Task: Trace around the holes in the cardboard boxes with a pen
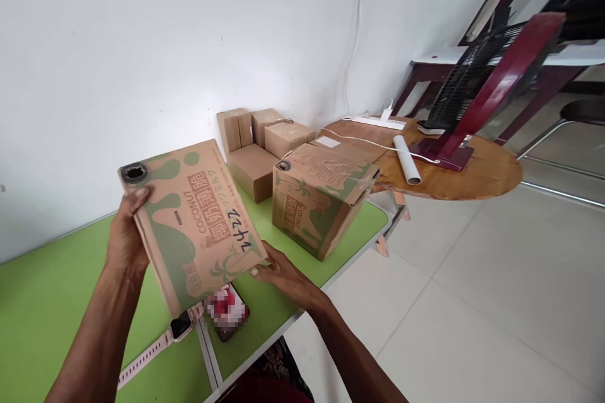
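Both hands grip one flat brown-and-green printed cardboard box marked COCONUT, w/ handwritten digits near its lower edge. Left hand closed on the box's left edge, thumb on top, fingers hidden behind. Right hand clamps the lower right corner, thumb against the edge, other fingers underneath. Box is held tilted in the air above the bright green counter, not touching it.

Just below the box on the counter: a pink-strapped smartwatch and a small red-and-white item, blurred, can't tell what. To the right of the held box, a bigger brown-and-green cardboard carton stands on the counter near its far edge. Behind that, against the white wall, a stack of plain brown cardboard boxes.

Further right, well apart: a round wooden table carrying a white paper roll, a white power strip w/ cable, and a dark red stand.
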Tool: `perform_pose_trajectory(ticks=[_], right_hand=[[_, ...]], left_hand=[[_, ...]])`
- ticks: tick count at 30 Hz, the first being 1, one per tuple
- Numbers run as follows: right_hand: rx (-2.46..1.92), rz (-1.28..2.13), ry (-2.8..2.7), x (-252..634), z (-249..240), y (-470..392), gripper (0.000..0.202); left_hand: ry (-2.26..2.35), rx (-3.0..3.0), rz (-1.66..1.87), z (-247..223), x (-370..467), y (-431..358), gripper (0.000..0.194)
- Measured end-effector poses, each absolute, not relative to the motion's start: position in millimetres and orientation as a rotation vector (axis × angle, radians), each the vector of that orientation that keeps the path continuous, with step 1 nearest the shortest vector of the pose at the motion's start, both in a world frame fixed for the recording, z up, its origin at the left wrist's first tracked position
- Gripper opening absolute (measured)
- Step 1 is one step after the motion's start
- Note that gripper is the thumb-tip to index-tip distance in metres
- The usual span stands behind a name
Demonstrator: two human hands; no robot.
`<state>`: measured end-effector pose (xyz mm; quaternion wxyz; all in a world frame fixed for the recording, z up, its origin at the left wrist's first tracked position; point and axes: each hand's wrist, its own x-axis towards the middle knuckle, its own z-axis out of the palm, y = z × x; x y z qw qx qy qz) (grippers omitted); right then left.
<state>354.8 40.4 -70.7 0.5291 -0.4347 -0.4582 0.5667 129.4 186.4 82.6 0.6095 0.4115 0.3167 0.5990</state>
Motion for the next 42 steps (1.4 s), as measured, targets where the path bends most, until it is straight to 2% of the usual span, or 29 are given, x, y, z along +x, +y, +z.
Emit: perform_pose_trajectory(ticks=[6,11,15,19,22,25,27,29,33,36,38,42], right_hand=[[-1.016,1.368,-1.005,371.1,-73.3,20.5,0.089],[-1.056,1.308,-0.94,393.7,-79.6,-1.7,0.084],[-1.107,1.2,-0.85,418.3,-74.4,-20.7,0.087],[-1.103,1.091,-0.877,436.3,-59.9,-35.1,0.081],[-1.219,0.866,-0.828,449.3,-57.4,-36.5,0.074],[-1.366,0.411,-0.591,474.3,-64.6,-26.8,0.076],[-1.389,0.127,-0.443,495.5,-69.0,-13.3,0.073],[-1.389,0.003,-0.438,513.1,-69.7,4.5,0.071],[-1.341,0.11,-0.682,524.0,-63.3,36.5,0.076],[-1.319,0.164,-0.737,517.1,-61.7,44.4,0.078],[-1.327,0.181,-0.731,512.2,-64.2,43.1,0.076],[-1.373,0.205,-0.695,511.7,-74.4,34.7,0.066]], left_hand=[[0.743,1.0,1.272,75.4,162.6,178.0,0.073],[0.718,1.02,1.23,70.0,186.6,170.8,0.076],[0.655,0.985,1.217,64.5,211.0,167.4,0.087],[0.596,1.032,1.273,61.2,238.9,162.4,0.095],[0.575,1.089,1.283,65.0,251.2,156.2,0.1],[0.559,1.083,1.296,71.5,249.3,153.6,0.104],[0.544,1.079,1.296,74.8,241.2,156.1,0.101],[0.528,1.086,1.298,76.5,230.4,161.1,0.093],[0.567,1.106,1.339,78.6,209.2,171.7,0.076],[0.586,1.153,1.406,81.1,200.1,173.6,0.074],[0.65,1.234,1.454,81.8,200.5,170.2,0.082],[0.809,1.453,1.456,69.5,221.9,154.2,0.122]])
